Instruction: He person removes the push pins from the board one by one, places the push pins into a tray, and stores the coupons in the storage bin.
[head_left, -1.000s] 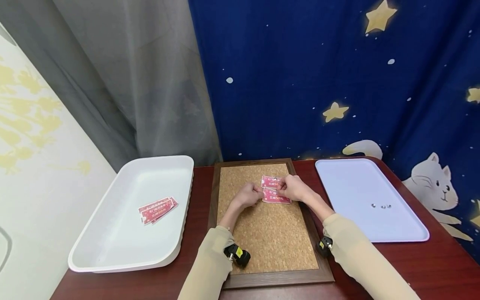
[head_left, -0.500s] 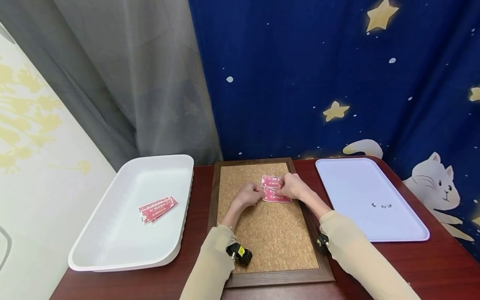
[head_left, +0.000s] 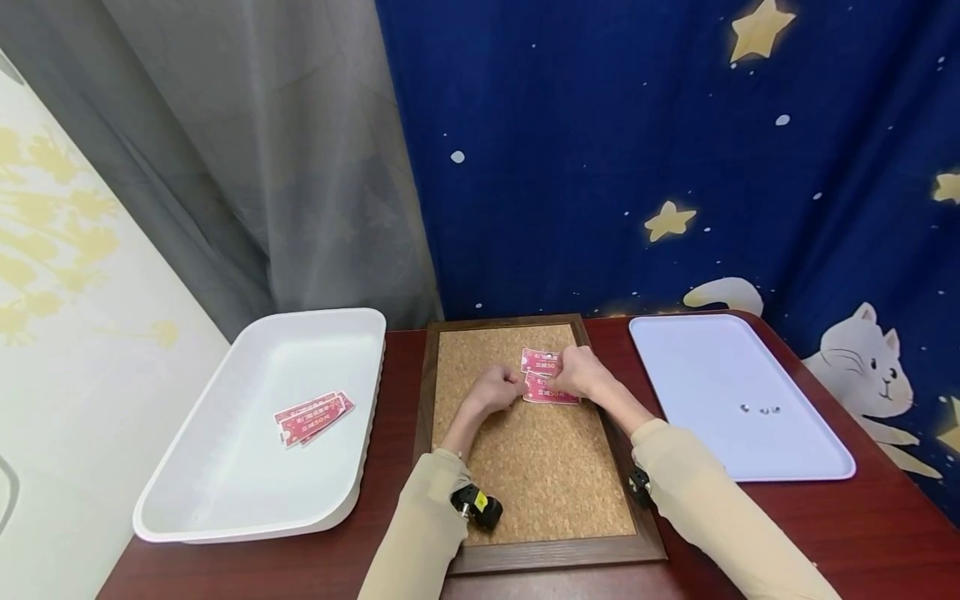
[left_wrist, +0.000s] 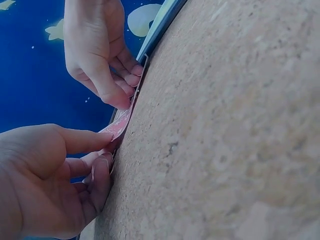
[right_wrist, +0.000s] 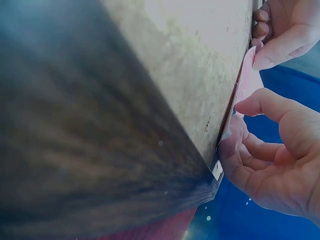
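Observation:
Two pink coupons lie one above the other on a framed corkboard (head_left: pixel 555 467). A small shiny thumbtack (head_left: pixel 549 356) sits on the upper coupon (head_left: pixel 534 365). My left hand (head_left: pixel 495 389) pinches the left end of the lower coupon (head_left: pixel 551 397) between thumb and fingers, and in the left wrist view that pink coupon (left_wrist: pixel 119 127) bows slightly off the cork. My right hand (head_left: pixel 585 373) is at the lower coupon's top edge. There its thumb presses a small dark-looking tack (right_wrist: pixel 234 111), mostly hidden, with the other fingers curled close by.
A deep white tray (head_left: pixel 225 492) on the left holds several overlapping pink coupons (head_left: pixel 313 419). To the right, a shallow pale tray (head_left: pixel 720 367) carries three shiny tacks (head_left: pixel 763 410). Curtains hang directly behind the dark red table (head_left: pixel 795 525).
My right hand has turned a little and moved slightly left, its thumb now over the lower coupon's top edge. The left hand stays on the coupon's left end.

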